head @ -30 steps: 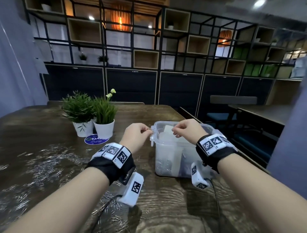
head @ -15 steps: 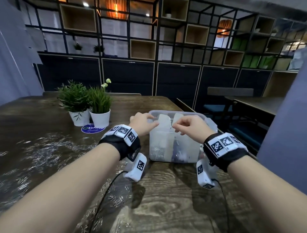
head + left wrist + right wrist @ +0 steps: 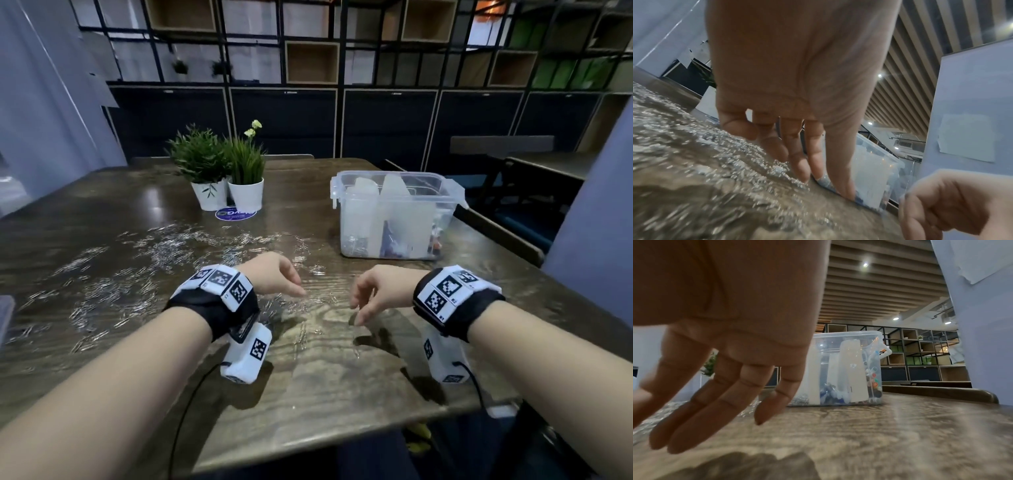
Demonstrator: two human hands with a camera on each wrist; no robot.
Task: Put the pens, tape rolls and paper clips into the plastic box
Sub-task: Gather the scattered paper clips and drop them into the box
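A: Left side?
B: Paper clips scattered across the wooden surface. Two potted plants behind them.
A: Hands?
B: Left hand fingers loose and pointing down onto the clips, gripping nothing. Right hand relaxed, fingers spread, nothing held.
A: Box?
B: Clear plastic box far right, lid off. Inside: white dividers, clips at the left, coloured pens at the right.
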